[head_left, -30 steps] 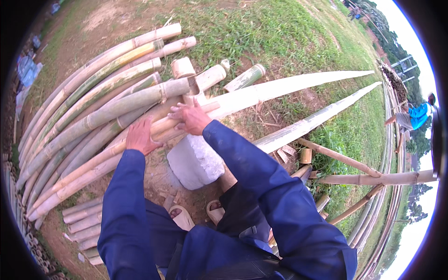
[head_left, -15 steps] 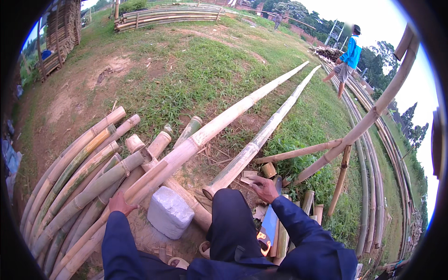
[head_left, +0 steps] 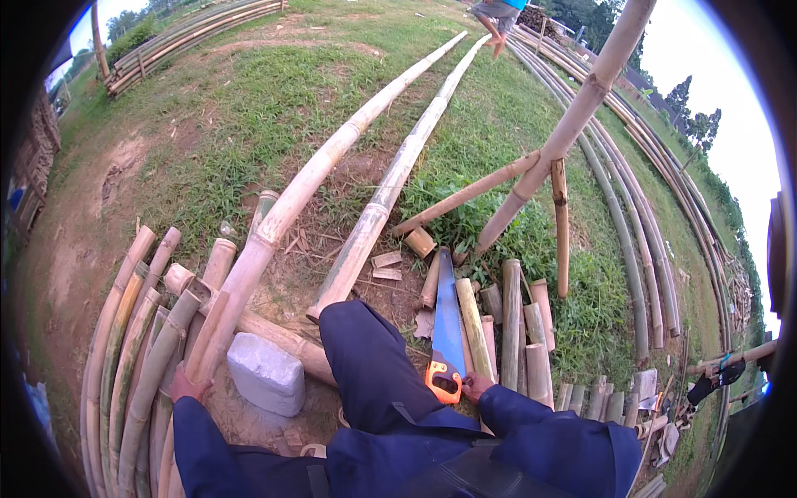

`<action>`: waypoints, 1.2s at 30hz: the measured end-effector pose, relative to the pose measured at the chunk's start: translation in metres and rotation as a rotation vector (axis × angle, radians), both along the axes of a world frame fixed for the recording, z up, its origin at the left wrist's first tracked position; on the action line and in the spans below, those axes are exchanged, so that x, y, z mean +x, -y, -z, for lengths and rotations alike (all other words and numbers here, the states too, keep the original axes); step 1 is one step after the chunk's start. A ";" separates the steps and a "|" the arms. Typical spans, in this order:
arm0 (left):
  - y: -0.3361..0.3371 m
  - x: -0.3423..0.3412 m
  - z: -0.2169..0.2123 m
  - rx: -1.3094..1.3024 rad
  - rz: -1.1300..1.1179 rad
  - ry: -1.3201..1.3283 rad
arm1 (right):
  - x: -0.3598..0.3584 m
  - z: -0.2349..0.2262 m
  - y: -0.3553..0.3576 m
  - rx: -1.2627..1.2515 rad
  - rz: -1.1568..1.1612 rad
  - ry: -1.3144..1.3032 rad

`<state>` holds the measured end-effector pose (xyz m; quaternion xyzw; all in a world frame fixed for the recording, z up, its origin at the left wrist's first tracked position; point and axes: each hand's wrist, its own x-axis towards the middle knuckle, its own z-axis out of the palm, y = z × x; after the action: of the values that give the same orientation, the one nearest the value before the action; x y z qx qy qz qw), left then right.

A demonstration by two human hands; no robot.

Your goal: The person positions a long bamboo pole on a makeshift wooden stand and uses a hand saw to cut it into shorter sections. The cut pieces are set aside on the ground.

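My left hand (head_left: 189, 387) is wrapped around the pale bamboo pole (head_left: 253, 253) at its near end, where a split strip lies along it. The pole runs away from me and rests across a thick bamboo log (head_left: 286, 336). A handsaw (head_left: 449, 319) with a blue blade and orange handle lies on bamboo offcuts to the right of my knee, blade pointing away. My right hand (head_left: 476, 387) is at the right edge of the saw's handle, fingers partly extended and not around it. A whitish block (head_left: 266, 373) sits beside the pole, right of my left hand.
Several cut bamboo lengths (head_left: 137, 357) are stacked at left. A second long pole (head_left: 386, 191) lies beside the first. A slanted bamboo post with a brace (head_left: 531, 178) stands at right, near short offcuts (head_left: 515, 315). Farther off, a person (head_left: 496, 18) walks on the grass.
My right hand has drawn back from the small wood pieces to the saw's handle. The view has turned down and to the right. My left hand stays on the pole.
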<state>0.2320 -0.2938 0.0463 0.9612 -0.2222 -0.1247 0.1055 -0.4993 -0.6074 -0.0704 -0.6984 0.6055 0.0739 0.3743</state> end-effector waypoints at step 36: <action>-0.030 0.048 0.032 -0.024 0.067 -0.107 | 0.136 -0.255 -0.049 -0.588 0.106 0.731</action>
<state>0.2799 -0.2634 0.0145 0.9439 -0.2496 -0.1769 0.1246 -0.3633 -0.5579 0.1850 -0.7232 0.4640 -0.3708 0.3525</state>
